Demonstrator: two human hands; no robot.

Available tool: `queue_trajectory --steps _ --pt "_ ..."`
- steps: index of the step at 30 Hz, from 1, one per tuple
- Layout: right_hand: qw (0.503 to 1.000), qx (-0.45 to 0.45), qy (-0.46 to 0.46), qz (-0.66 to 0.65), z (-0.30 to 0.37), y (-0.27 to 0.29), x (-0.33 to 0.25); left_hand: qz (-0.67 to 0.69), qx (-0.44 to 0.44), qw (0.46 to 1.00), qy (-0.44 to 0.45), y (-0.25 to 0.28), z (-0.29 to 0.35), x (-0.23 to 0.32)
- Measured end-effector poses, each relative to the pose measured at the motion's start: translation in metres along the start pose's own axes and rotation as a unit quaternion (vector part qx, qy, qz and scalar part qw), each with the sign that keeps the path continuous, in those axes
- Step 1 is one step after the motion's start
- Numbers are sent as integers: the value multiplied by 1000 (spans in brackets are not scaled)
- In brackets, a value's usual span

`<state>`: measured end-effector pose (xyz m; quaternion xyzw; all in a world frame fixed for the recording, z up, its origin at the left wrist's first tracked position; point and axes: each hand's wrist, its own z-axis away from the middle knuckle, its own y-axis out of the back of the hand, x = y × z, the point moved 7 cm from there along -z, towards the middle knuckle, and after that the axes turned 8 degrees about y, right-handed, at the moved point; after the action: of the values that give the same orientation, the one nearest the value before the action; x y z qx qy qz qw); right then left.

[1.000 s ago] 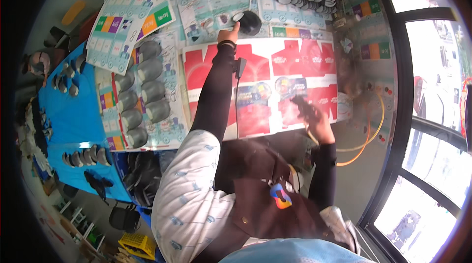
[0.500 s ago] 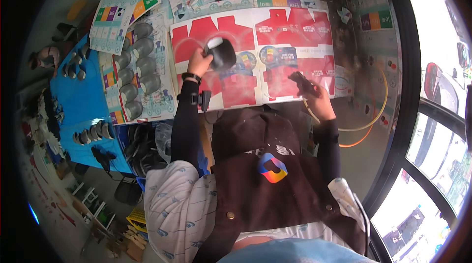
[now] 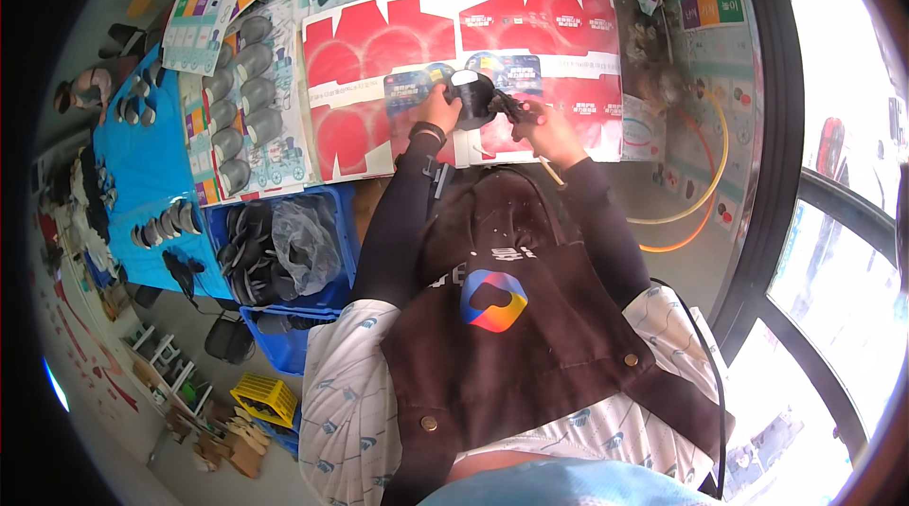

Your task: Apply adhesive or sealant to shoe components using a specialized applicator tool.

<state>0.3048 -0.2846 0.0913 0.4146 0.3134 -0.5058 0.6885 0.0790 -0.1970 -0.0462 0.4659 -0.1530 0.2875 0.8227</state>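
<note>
Over the printed red and white cardboard sheet [image 3: 336, 151], my left hand [image 3: 438, 112] is closed on a rounded black shell-like piece [image 3: 472, 108] with a white patch at its upper edge. My right hand [image 3: 553, 135] grips a dark spray gun [image 3: 511, 109], and a pale hose [image 3: 552, 171] hangs below that hand. The gun's front end is close against the right side of the black piece; whether they touch, I cannot tell. My fingers partly hide both things.
Left of the sheet stand rows of grey rounded shells [image 3: 254, 62]. Smaller pieces lie on a blue-covered table [image 3: 151, 165]. A blue crate [image 3: 348, 222] of black parts and clear plastic sits near my left forearm. Yellow and orange hoses [image 3: 717, 186] loop at the right, by the window frame.
My hands have come together: the left with the black piece moved right, the right with the spray gun moved left and up. The view has shifted, showing more of the blue crates.
</note>
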Motion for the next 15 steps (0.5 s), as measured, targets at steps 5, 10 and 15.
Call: queue_trajectory --steps 5,10,15 --pt "999 -12 52 -6 -17 -2 -4 34 -42 999 -7 -13 -4 6" --pt "994 3 24 109 -36 -7 -8 113 -57 992 12 -22 -22 -36" --pt "986 -27 49 155 -45 -14 -19 139 -84 987 -15 -33 -29 -38"
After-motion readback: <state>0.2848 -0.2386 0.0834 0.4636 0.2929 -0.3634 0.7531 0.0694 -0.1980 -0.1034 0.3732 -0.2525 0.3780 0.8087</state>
